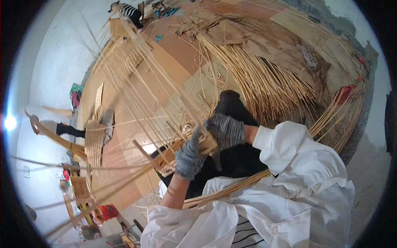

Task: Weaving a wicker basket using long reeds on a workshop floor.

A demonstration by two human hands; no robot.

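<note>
A partly woven wicker piece [206, 145] rests over my dark-trousered lap, with many long loose rods fanning out from it to the upper left and lower left. My left hand [189, 159], in a grey knit glove, is closed around its near side. My right hand [225, 131], gloved alike, is closed at the far right end, where a pale wicker rod [191, 108], blurred by motion, runs up to the fingers. Exactly how the fingers grip it is hidden by the glove.
A large bundle of cut rods [264, 82] lies on brown sacking ahead right. Another person [128, 14] works at the far left; a second person [58, 126] stands left beside a woven panel [94, 142]. A red container [106, 212] sits lower left.
</note>
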